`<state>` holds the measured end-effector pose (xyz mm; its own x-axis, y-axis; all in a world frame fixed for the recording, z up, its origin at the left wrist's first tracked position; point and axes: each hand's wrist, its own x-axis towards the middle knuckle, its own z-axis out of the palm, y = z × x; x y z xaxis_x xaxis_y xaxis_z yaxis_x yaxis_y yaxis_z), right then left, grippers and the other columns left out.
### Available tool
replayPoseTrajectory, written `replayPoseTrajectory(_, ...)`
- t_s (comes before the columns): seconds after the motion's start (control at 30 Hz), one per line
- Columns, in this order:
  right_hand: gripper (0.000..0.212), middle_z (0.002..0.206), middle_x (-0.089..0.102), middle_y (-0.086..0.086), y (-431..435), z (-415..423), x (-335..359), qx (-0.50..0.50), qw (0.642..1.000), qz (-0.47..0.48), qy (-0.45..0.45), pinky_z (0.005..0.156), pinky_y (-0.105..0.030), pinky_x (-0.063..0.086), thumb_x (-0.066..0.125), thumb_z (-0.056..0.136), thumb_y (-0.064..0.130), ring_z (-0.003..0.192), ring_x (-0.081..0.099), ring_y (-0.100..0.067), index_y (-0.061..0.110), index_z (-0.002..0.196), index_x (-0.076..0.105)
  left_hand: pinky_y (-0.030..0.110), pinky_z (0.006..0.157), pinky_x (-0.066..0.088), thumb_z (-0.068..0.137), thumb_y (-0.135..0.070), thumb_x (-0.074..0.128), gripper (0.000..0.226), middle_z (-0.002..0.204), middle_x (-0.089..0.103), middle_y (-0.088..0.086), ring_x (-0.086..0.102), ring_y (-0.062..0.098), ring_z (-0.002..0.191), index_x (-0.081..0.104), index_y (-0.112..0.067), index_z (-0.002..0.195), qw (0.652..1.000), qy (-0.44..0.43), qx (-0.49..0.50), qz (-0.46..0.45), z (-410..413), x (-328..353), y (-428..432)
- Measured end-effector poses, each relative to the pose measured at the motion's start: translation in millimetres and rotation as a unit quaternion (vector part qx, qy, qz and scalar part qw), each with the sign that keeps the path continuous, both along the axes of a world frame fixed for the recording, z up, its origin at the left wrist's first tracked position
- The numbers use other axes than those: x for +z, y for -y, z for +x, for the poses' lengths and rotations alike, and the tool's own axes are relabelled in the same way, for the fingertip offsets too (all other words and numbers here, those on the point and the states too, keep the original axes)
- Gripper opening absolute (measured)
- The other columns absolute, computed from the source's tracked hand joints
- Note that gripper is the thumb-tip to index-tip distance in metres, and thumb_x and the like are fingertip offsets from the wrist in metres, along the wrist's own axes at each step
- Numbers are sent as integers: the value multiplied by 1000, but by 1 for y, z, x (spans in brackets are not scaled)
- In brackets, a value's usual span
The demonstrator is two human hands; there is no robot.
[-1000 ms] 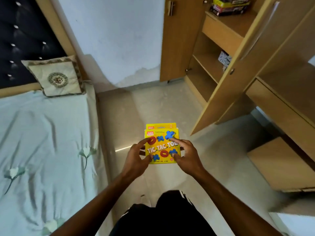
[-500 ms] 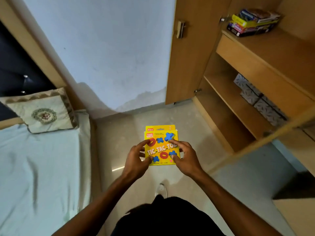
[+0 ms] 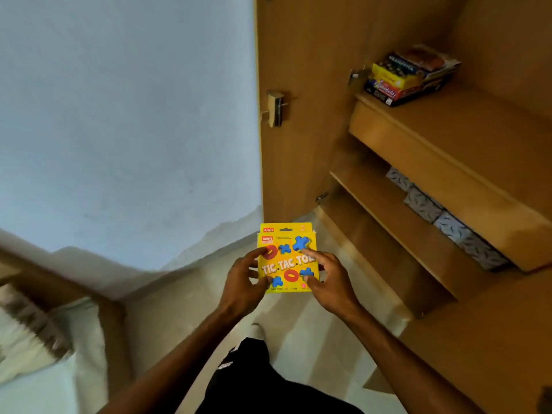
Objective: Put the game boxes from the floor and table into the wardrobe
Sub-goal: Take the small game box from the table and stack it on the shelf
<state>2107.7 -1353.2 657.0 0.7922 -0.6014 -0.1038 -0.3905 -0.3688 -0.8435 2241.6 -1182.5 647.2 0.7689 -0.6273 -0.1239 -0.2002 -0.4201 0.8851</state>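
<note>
I hold a yellow Tic Tac Toe game box (image 3: 287,258) flat in front of me at waist height. My left hand (image 3: 242,282) grips its left edge and my right hand (image 3: 330,280) grips its right edge. The open wooden wardrobe (image 3: 433,138) fills the right side of the view. A stack of several game boxes (image 3: 409,74) lies on its upper shelf, up and to the right of my hands.
Patterned grey boxes (image 3: 442,216) line the back of a lower shelf. The open wardrobe door (image 3: 295,115) stands straight ahead, with a pale blue wall (image 3: 125,121) to its left. A bed with a cushion (image 3: 33,330) lies at the lower left. The floor below is pale tile.
The view has swung up and to the right, so the wardrobe shelves are closer and the bed has slid out to the left. Both hands keep the same hold on the box.
</note>
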Motion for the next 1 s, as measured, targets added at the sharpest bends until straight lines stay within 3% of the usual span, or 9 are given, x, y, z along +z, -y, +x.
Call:
replayPoseTrajectory(0.17, 55, 128, 54, -1, 67, 46, 11, -79, 997, -10, 8, 91, -28, 56, 70, 83, 6, 113, 57, -12, 30, 132, 58, 24, 68, 58, 84, -15, 73, 57, 120, 56, 2, 62, 15, 94, 52, -38, 132, 996, 0, -85, -1, 70, 13, 92)
replayPoseTrajectory(0.37, 55, 129, 46, -2, 171, 69, 26, -194, 980, -22, 38, 92, -28, 56, 69, 84, 2, 118, 54, -14, 27, 132, 58, 29, 68, 59, 82, -16, 76, 57, 120, 58, 3, 64, 19, 94, 54, -32, 132, 983, 10, -183, -25, 118, 32, 233)
replayPoseTrajectory(0.47, 57, 127, 46, -3, 228, 73, 28, -223, 972, -53, 51, 96, -33, 55, 69, 81, -1, 117, 55, -16, 25, 130, 59, 20, 64, 56, 81, -14, 76, 57, 121, 58, 2, 63, 16, 94, 55, -32, 131, 977, 13, -209, -44, 128, 38, 300)
replayPoseTrajectory(0.57, 56, 127, 44, -1, 300, 76, 29, -242, 965, -66, 82, 95, -34, 55, 69, 80, 0, 119, 56, -17, 25, 129, 60, 20, 65, 57, 81, -11, 75, 56, 120, 59, 0, 64, 12, 93, 56, -33, 130, 972, 14, -225, -61, 133, 45, 378)
replayPoseTrajectory(0.67, 54, 127, 40, 5, 371, 80, 38, -248, 960, -81, 104, 94, -24, 54, 68, 81, -1, 121, 53, -15, 26, 127, 61, 16, 63, 55, 82, -6, 73, 53, 118, 61, 0, 64, 10, 91, 57, -31, 126, 971, 8, -222, -85, 136, 62, 452)
replayPoseTrajectory(0.83, 53, 130, 40, 9, 483, 91, 64, -238, 958, -103, 120, 91, -27, 56, 70, 81, 0, 120, 55, -11, 28, 125, 62, 18, 69, 55, 84, -9, 73, 48, 118, 62, -5, 64, 12, 96, 55, -44, 114, 970, 36, -210, -117, 145, 89, 563)
replayPoseTrajectory(0.93, 49, 128, 42, 8, 538, 104, 79, -245, 954, -115, 132, 93, -21, 53, 72, 79, -2, 119, 55, -11, 23, 121, 65, 20, 65, 58, 81, -18, 78, 42, 121, 62, -2, 64, 11, 98, 61, -28, 119, 972, 37, -203, -110, 155, 102, 615)
replayPoseTrajectory(1.0, 43, 127, 43, 5, 570, 115, 90, -256, 950, -120, 135, 93, -17, 50, 73, 79, -2, 118, 54, -11, 18, 117, 67, 27, 72, 60, 77, -24, 82, 49, 124, 62, -1, 64, 16, 103, 62, -24, 122, 971, 51, -212, -102, 166, 110, 650)
